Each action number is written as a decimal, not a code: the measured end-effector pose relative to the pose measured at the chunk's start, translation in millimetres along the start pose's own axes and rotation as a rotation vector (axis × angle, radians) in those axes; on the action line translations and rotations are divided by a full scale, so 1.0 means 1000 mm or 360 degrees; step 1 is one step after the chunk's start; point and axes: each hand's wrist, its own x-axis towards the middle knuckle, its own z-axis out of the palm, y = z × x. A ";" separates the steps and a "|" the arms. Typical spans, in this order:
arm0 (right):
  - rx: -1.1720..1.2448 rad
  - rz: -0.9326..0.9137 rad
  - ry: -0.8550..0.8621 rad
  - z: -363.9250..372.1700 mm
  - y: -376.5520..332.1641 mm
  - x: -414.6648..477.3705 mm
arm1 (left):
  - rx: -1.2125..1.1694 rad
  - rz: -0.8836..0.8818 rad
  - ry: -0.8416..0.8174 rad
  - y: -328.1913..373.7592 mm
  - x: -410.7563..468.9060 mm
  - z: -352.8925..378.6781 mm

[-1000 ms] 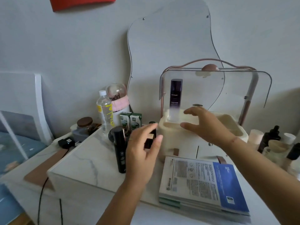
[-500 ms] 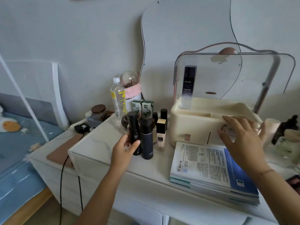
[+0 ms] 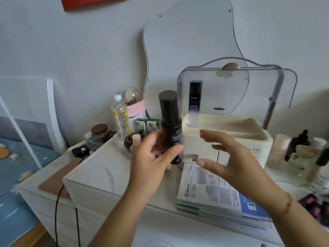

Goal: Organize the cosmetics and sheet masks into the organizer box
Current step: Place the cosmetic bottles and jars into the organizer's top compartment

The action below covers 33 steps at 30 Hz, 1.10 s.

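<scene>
The left hand [image 3: 153, 154] is closed around the lower half of a black bottle [image 3: 171, 125], thumb across its front and fingers behind, holding it upright and raised above the table [image 3: 99, 173]. The bottle carries a pale label, too blurred to read. The right hand [image 3: 229, 157] is spread wide, fingers apart and slightly curled, holding nothing; it hovers just to the right of the bottle, palm turned toward it, not touching.

Behind the right hand stands the cream organizer box [image 3: 249, 138] with its clear lid [image 3: 240, 90] raised. In the box's back-left corner, beyond the left hand's bottle, 1 dark tall bottle [image 3: 195, 102] stands upright, marked "REVITALIFT". On the box's front, right of the right hand, pale lettering ends in "Life".

Below the right hand lies a stack of sheet masks [image 3: 217, 195], the top 1 white with fine print, a barcode and a blue panel; the print is unreadable. Past the left hand's fingers are small cosmetics, mostly hidden. Left of them stands a clear water bottle [image 3: 121, 118] with a yellow label.
</scene>
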 end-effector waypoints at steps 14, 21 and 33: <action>-0.0207 0.0251 0.0284 -0.043 0.056 0.097 | 0.1036 0.0099 -0.0093 -0.031 0.045 0.102; -0.0205 0.0614 0.0111 -0.023 0.106 0.155 | 0.1127 0.0256 -0.0166 -0.058 0.031 0.095; -0.0011 0.0758 0.0036 -0.004 0.126 0.176 | 0.1051 0.0329 -0.0189 -0.069 0.031 0.091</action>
